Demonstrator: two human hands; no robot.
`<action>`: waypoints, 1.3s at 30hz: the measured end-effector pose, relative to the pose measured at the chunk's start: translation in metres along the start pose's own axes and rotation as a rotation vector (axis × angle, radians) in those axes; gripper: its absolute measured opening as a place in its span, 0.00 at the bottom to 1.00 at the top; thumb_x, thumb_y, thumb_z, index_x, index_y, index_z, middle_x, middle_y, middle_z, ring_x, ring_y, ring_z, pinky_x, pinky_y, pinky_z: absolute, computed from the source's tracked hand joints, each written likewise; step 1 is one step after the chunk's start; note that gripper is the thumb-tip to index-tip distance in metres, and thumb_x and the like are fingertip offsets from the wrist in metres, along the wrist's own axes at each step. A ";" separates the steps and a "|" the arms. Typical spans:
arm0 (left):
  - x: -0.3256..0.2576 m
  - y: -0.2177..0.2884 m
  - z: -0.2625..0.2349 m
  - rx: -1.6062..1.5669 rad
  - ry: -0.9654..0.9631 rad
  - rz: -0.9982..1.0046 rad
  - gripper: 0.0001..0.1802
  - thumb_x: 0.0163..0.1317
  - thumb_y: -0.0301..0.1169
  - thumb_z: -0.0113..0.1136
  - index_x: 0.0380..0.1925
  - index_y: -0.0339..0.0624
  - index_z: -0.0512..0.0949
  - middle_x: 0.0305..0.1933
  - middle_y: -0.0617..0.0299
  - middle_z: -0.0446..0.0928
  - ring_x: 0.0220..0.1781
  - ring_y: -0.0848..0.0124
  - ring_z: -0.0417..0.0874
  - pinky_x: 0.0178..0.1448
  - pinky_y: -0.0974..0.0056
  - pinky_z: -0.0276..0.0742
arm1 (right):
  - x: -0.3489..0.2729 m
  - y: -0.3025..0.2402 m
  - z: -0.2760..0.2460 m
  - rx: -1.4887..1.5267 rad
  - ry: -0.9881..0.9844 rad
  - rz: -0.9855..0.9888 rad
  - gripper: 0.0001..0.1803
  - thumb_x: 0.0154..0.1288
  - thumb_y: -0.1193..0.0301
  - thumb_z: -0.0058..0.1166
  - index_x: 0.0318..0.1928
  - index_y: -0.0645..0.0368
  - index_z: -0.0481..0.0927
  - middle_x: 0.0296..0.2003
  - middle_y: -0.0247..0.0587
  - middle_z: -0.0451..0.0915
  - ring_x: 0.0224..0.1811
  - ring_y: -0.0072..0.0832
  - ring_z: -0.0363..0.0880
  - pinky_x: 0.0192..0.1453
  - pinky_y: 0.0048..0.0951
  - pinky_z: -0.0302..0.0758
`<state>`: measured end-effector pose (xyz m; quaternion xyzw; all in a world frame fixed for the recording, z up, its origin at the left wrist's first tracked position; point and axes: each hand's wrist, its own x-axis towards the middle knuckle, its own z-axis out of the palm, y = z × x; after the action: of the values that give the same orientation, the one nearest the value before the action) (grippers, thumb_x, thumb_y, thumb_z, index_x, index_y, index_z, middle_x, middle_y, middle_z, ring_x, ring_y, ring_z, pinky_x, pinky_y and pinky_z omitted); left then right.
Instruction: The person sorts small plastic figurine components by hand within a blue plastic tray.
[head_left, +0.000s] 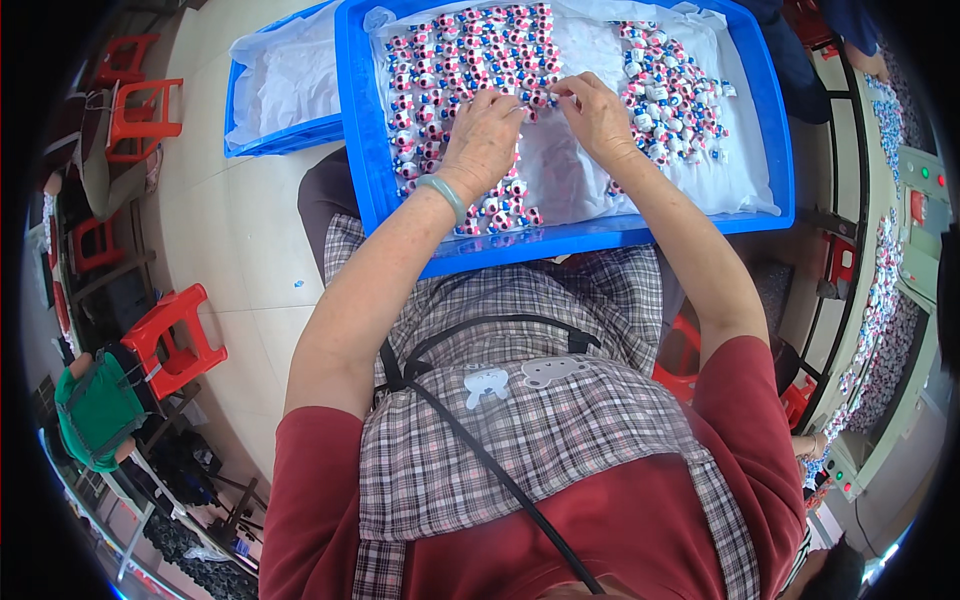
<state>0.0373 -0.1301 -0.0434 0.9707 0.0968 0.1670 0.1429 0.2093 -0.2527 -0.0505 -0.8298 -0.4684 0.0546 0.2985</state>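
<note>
Many little toys (475, 60) in blue tray (366, 150), near left hand (482, 138) and right hand (602, 120).
Bent fingers (489, 98), close together; cannot tell if holding any.

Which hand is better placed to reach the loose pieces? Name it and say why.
Right, probably: the right hand is beside the loose pieces, while the left hand is over the neat rows, farther away.

Bare forearms (385, 275) stretched forward, left hand (484, 140) palm down, right hand (600, 120) near it — both with bent fingers (588, 86)
</note>
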 end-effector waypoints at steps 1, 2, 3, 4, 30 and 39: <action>0.000 0.001 0.000 -0.001 -0.001 0.006 0.14 0.59 0.24 0.60 0.46 0.39 0.83 0.55 0.59 0.79 0.60 0.57 0.75 0.64 0.55 0.73 | 0.000 0.003 0.002 -0.001 0.004 0.004 0.09 0.63 0.71 0.59 0.43 0.51 0.86 0.41 0.39 0.81 0.44 0.41 0.85 0.46 0.41 0.83; 0.001 0.002 0.000 0.041 -0.053 0.002 0.15 0.59 0.25 0.61 0.47 0.39 0.83 0.56 0.59 0.79 0.61 0.58 0.74 0.65 0.54 0.72 | -0.002 0.005 0.005 -0.035 -0.025 -0.019 0.10 0.64 0.72 0.58 0.45 0.50 0.87 0.42 0.39 0.82 0.45 0.41 0.85 0.47 0.42 0.83; 0.001 0.002 0.000 0.084 -0.104 -0.001 0.16 0.59 0.25 0.61 0.48 0.39 0.83 0.57 0.60 0.79 0.62 0.58 0.73 0.66 0.52 0.71 | -0.002 0.005 0.006 -0.068 -0.053 -0.043 0.12 0.65 0.72 0.57 0.47 0.50 0.87 0.42 0.39 0.82 0.46 0.41 0.85 0.48 0.42 0.83; 0.001 0.003 0.000 0.084 -0.105 0.006 0.16 0.59 0.25 0.61 0.48 0.39 0.83 0.57 0.60 0.79 0.62 0.58 0.73 0.66 0.52 0.71 | -0.003 0.004 0.007 -0.069 -0.049 -0.039 0.12 0.65 0.72 0.57 0.47 0.50 0.87 0.42 0.39 0.82 0.46 0.41 0.85 0.48 0.42 0.83; -0.007 0.022 0.007 0.028 -0.081 0.094 0.16 0.57 0.25 0.62 0.46 0.42 0.84 0.59 0.58 0.77 0.65 0.57 0.72 0.63 0.52 0.71 | -0.042 0.032 -0.047 -0.227 -0.402 -0.330 0.13 0.62 0.73 0.60 0.48 0.55 0.83 0.40 0.41 0.81 0.39 0.37 0.85 0.45 0.39 0.84; -0.008 0.021 0.006 0.002 -0.083 0.040 0.16 0.57 0.25 0.61 0.47 0.43 0.84 0.60 0.58 0.77 0.66 0.56 0.71 0.63 0.50 0.71 | -0.011 0.001 0.006 0.985 -0.230 0.656 0.09 0.68 0.74 0.63 0.44 0.67 0.83 0.36 0.40 0.86 0.34 0.25 0.86 0.41 0.24 0.85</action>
<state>0.0350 -0.1529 -0.0445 0.9787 0.0717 0.1295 0.1422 0.2017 -0.2593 -0.0576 -0.6840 -0.1371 0.4438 0.5626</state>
